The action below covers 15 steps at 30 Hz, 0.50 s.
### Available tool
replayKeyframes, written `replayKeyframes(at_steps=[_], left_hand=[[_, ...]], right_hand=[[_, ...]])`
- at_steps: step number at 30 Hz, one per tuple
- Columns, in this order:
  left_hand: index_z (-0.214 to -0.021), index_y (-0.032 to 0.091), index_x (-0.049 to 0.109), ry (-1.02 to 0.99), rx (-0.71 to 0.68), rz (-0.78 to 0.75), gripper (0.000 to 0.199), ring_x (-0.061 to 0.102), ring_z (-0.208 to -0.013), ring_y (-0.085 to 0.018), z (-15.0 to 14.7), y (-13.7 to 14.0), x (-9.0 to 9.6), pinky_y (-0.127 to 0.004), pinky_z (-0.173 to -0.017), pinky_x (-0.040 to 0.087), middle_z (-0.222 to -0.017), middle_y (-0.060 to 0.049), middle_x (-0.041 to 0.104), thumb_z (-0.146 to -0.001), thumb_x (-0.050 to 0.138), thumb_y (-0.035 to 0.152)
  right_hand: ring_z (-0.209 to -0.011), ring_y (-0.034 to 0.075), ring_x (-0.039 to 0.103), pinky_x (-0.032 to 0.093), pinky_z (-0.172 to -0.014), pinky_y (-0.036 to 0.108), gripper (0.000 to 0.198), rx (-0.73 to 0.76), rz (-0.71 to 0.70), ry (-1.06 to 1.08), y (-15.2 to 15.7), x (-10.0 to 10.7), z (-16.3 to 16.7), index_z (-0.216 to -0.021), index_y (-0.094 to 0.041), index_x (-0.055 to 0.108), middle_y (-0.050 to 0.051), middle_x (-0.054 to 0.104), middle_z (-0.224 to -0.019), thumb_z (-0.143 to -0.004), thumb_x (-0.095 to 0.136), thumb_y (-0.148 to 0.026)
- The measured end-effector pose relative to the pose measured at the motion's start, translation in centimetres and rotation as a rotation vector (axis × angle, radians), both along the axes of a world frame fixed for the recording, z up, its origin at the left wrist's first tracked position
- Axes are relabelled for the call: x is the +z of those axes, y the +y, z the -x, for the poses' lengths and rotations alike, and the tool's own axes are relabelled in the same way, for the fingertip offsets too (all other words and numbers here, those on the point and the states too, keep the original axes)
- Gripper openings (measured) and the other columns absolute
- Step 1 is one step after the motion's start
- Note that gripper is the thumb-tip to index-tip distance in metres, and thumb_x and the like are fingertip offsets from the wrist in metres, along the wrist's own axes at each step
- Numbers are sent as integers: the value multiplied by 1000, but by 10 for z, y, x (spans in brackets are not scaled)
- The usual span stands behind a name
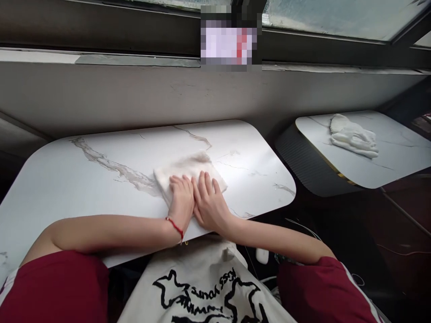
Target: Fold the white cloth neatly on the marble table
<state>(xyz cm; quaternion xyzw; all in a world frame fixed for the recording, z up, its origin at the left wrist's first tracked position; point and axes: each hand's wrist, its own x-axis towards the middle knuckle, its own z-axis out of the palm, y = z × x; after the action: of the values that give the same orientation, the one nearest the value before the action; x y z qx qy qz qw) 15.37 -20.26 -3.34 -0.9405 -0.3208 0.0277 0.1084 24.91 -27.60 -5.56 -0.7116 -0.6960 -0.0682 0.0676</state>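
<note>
A folded white cloth (188, 165) lies flat on the white marble-patterned table (111, 193), near its front edge. My left hand (182, 197) presses on the cloth's left part with its fingers stretched forward; a red bracelet circles that wrist. Right beside it, my right hand (209, 199) rests on the cloth with fingers flat and slightly spread. The two hands touch at the thumbs. Neither one grips the cloth; both lie on top of it.
To the right stands a second marble-patterned table (357, 172) with a crumpled white cloth (353, 137) on it. A pale wall (144, 96) and dark window frame run behind both tables. Cables and a small white object (261, 256) are below the table's front edge.
</note>
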Motion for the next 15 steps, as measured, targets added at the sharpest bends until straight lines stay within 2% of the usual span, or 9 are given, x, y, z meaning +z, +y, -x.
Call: replayKeyframes(at_steps=[4,7,11,13,15], left_hand=[[-156,9,38,-92,-44,32,67,56,-133,-42,29,-19,-17,-62,-94,50,-133,-26,65,-89,30,11],[-157,7,35,-138,8,59,68,54,-135,-43,27,-10,-21,-62,-97,49,-134,-26,64,-90,30,12],[-151,-5,40,-135,106,84,63,49,-138,-48,2,26,-18,-62,-100,45,-140,-33,57,-92,30,14],[-146,-11,41,-131,154,87,60,46,-139,-49,-11,51,-15,-62,-105,41,-143,-37,52,-93,30,15],[-145,-11,42,-127,179,74,59,45,-140,-48,-21,79,-13,-61,-108,37,-144,-37,51,-95,31,16]], right_hand=[[-143,50,38,42,-107,68,72,108,-27,40,-19,-1,14,-153,8,33,35,43,-151,-91,40,-27],[-149,44,33,37,-115,61,67,221,-39,32,-4,0,1,-153,6,35,32,37,-156,-94,37,-26],[-156,37,16,26,-123,56,66,262,-16,94,41,0,-29,-155,2,34,27,22,-165,-99,33,-34],[-157,35,11,22,-123,54,65,259,-6,113,68,-2,-41,-156,0,32,26,17,-166,-100,31,-34],[-158,35,10,19,-124,52,65,253,-2,110,95,-3,-50,-157,-1,30,26,13,-167,-100,31,-32]])
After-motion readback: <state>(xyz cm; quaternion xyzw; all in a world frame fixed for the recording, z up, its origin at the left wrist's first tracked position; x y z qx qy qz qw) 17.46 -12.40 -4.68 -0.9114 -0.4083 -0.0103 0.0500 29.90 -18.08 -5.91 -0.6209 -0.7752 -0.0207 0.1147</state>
